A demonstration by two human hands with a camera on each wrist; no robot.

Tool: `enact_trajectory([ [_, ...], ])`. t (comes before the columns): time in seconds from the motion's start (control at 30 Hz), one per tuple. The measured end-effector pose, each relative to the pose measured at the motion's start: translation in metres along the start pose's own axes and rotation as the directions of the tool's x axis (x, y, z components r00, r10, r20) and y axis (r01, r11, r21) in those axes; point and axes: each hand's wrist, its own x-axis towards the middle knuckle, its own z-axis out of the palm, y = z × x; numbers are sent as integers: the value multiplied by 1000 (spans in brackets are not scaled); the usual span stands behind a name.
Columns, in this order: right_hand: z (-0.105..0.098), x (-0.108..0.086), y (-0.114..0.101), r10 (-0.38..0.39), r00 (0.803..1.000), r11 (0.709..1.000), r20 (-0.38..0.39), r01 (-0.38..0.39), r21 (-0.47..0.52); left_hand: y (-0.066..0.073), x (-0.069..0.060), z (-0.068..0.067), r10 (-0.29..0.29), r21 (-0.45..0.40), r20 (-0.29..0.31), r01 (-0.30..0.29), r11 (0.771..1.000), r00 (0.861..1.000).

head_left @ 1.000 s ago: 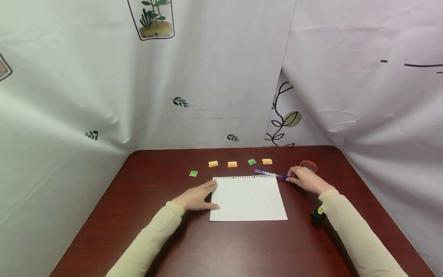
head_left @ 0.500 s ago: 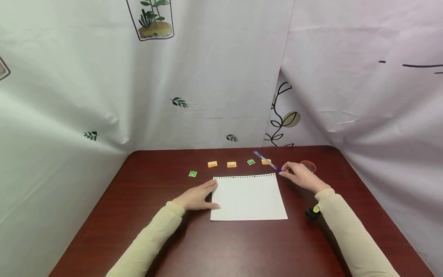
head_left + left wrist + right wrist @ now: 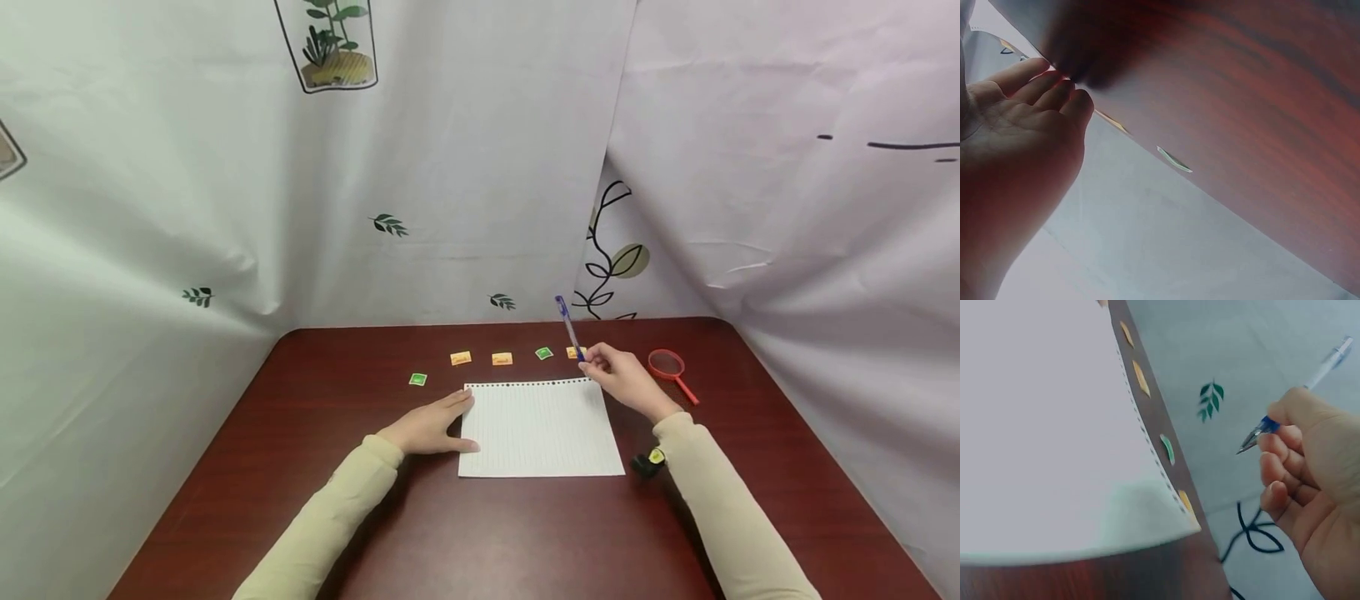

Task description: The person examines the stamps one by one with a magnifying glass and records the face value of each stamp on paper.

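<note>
A sheet of lined paper (image 3: pixel 542 429) with punched holes along its far edge lies on the table. My left hand (image 3: pixel 431 427) rests on its left edge, thumb and fingers spread; the left wrist view shows the palm side of that hand (image 3: pixel 1035 119). Above the paper's far right corner, my right hand (image 3: pixel 622 379) pinches a blue pen (image 3: pixel 568 325) near its tip. In the right wrist view the pen (image 3: pixel 1329 365) has its bare metal point out past the thumb and fingers of the right hand (image 3: pixel 1310 456), apart from the paper.
Beyond the paper lie small orange slips (image 3: pixel 502 359) and green slips (image 3: pixel 543 353). A red magnifying glass (image 3: pixel 667 364) is to the right of my right hand. A dark object with a yellow patch (image 3: pixel 648 462) is by the right sleeve. A patterned cloth (image 3: pixel 480 167) hangs behind the table.
My right hand has moved left with the pen, lifting it and turning it from nearly flat to steeply upright. The magnifying glass is uncovered. The left hand and paper stay in place.
</note>
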Motion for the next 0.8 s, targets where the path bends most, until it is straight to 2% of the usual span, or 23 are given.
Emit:
enact_trajectory([
  [0.1, 12, 3, -6, 14, 1000, 999, -28, -13, 47, -1, 0, 3, 5, -2, 4, -5, 1000, 1000],
  [0.33, 38, 13, -23, 75, 996, 986, -46, -67, 154, -3, -2, 7, -26, -5, 7, 26, 1000, 1000],
  [0.8, 78, 27, -51, 146, 987, 947, -71, -119, 297, -2, 2, 2, 10, -10, -11, -10, 1000, 1000],
])
